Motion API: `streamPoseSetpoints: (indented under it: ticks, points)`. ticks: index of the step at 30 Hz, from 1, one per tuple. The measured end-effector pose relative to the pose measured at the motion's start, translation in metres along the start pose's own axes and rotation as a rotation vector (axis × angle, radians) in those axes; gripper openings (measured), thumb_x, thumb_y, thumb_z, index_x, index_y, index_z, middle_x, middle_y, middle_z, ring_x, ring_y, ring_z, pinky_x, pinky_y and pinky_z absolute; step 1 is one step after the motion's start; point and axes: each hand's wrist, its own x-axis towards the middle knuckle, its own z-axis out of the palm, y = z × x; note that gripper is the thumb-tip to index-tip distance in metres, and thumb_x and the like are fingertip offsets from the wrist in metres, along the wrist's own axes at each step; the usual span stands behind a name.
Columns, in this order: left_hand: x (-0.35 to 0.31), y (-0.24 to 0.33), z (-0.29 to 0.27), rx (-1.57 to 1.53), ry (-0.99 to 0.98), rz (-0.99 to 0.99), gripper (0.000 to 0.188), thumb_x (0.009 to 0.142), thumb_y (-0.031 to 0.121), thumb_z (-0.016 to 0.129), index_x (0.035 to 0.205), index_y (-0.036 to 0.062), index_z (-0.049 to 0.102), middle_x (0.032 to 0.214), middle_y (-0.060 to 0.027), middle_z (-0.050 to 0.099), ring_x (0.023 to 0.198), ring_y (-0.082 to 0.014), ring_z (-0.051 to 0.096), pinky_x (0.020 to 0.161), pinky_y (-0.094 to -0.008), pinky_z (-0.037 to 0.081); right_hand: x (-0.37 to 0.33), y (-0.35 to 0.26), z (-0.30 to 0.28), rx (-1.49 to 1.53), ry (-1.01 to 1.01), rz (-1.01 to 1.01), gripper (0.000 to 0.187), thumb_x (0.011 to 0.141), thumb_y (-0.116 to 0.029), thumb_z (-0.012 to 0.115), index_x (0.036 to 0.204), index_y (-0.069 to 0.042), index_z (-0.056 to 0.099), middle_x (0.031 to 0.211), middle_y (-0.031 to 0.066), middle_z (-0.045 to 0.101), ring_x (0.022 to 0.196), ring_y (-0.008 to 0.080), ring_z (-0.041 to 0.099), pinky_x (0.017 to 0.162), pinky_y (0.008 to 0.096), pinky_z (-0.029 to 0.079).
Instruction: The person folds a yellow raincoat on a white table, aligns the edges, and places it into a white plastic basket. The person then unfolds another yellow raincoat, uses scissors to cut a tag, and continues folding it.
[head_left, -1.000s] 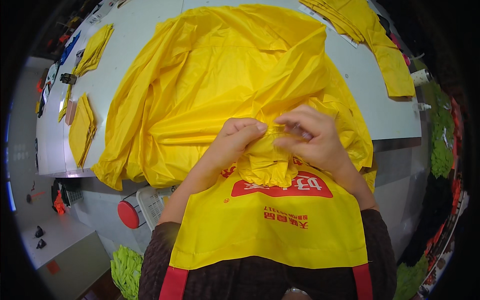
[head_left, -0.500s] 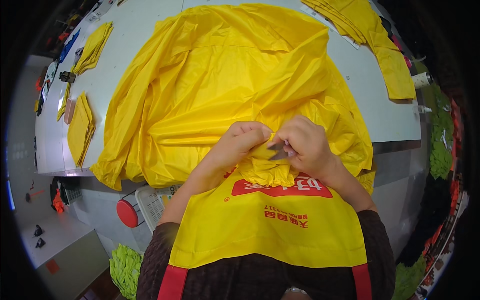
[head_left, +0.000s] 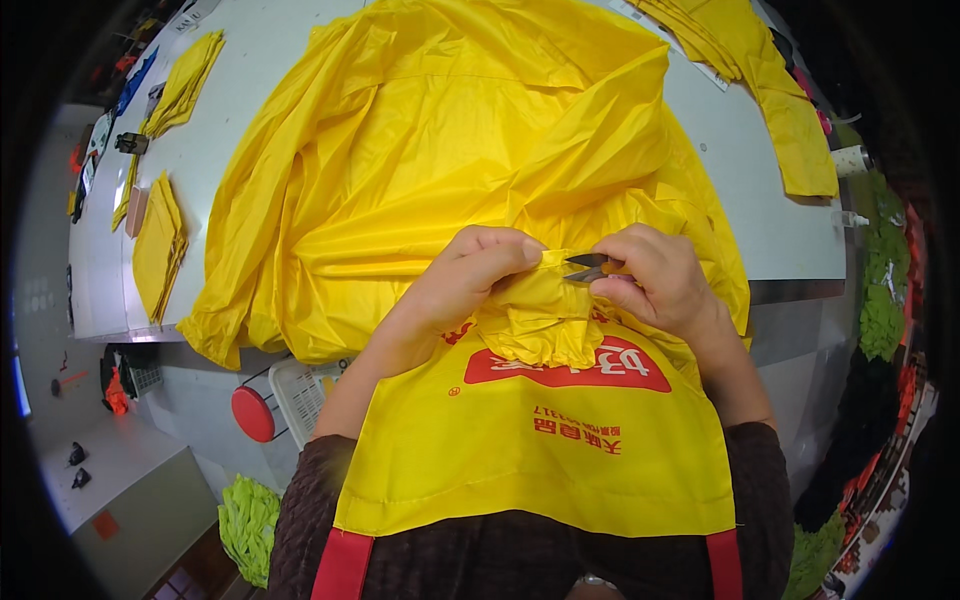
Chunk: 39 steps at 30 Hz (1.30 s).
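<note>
A large sheet of shiny yellow fabric (head_left: 440,150), probably a garment, lies crumpled over the white table and hangs off its near edge. My left hand (head_left: 475,272) pinches a gathered edge of this fabric between thumb and fingers. Beside it, my right hand (head_left: 655,282) grips small dark thread snips (head_left: 588,267). The blades stand apart and point left at the gathered edge, right by the pinched spot. A bunched yellow end (head_left: 545,330) hangs below both hands, in front of the yellow apron (head_left: 520,470) I wear.
Folded yellow pieces (head_left: 160,250) lie on the left of the white table (head_left: 740,200), near a small black object (head_left: 132,143). More folded yellow fabric (head_left: 790,130) is at the far right. Below the table are a red round stool (head_left: 253,413), a white basket (head_left: 298,395) and a lime-green bundle (head_left: 250,525).
My right hand has moved right and turned, so the snips' blades now show clearly. The left hand has shifted slightly, still pinching the fabric.
</note>
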Motion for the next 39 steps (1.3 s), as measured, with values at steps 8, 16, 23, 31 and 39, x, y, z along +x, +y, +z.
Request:
streamPoseSetpoints:
  ticks: [8, 16, 23, 31, 39]
  points:
    - [-0.003, 0.001, 0.004, -0.027, 0.040, -0.042, 0.021, 0.084, 0.015, 0.056, 0.091, -0.0017, 0.066, 0.074, -0.0011, 0.063, 0.063, -0.0051, 0.053, 0.059, -0.0190, 0.040, 0.004, -0.002, 0.008, -0.070, 0.006, -0.032, 0.031, 0.072, -0.025, 0.073, 0.090, -0.006, 0.057, 0.070, 0.0083, 0.054, 0.059, 0.0249, 0.057, 0.050, 0.0326, 0.045]
    - [-0.005, 0.000, 0.006, -0.037, -0.014, -0.038, 0.017, 0.085, 0.016, 0.056, 0.084, 0.0012, 0.064, 0.069, 0.0017, 0.058, 0.061, -0.0042, 0.048, 0.056, -0.0192, 0.037, 0.007, -0.008, 0.006, -0.139, 0.000, -0.075, 0.029, 0.073, -0.028, 0.071, 0.087, -0.007, 0.056, 0.065, 0.0066, 0.051, 0.055, 0.0223, 0.056, 0.047, 0.0316, 0.043]
    - [-0.004, -0.003, 0.008, -0.095, 0.008, -0.067, 0.018, 0.084, 0.013, 0.057, 0.090, -0.0006, 0.066, 0.076, -0.0024, 0.064, 0.066, -0.0070, 0.056, 0.061, -0.0208, 0.044, 0.007, -0.007, 0.006, -0.160, 0.009, -0.121, 0.027, 0.074, -0.028, 0.071, 0.082, -0.007, 0.056, 0.062, 0.0055, 0.049, 0.053, 0.0212, 0.054, 0.046, 0.0307, 0.043]
    - [-0.003, -0.006, 0.005, -0.213, -0.024, -0.050, 0.020, 0.084, 0.012, 0.055, 0.094, -0.0034, 0.064, 0.085, -0.0080, 0.067, 0.073, -0.0120, 0.062, 0.068, -0.0239, 0.049, 0.004, 0.010, 0.006, 0.373, 0.143, 0.216, 0.025, 0.078, -0.024, 0.070, 0.091, -0.006, 0.058, 0.068, -0.0004, 0.051, 0.059, 0.0091, 0.049, 0.053, 0.0253, 0.041]
    - [0.014, -0.018, -0.021, -0.416, -0.130, 0.072, 0.023, 0.085, 0.018, 0.052, 0.090, -0.0028, 0.059, 0.081, -0.0071, 0.064, 0.070, -0.0140, 0.060, 0.067, -0.0254, 0.048, -0.005, 0.038, 0.042, 1.049, -0.276, 0.621, 0.029, 0.072, -0.014, 0.075, 0.093, -0.005, 0.057, 0.076, -0.0074, 0.048, 0.064, 0.0007, 0.037, 0.058, 0.0165, 0.032]
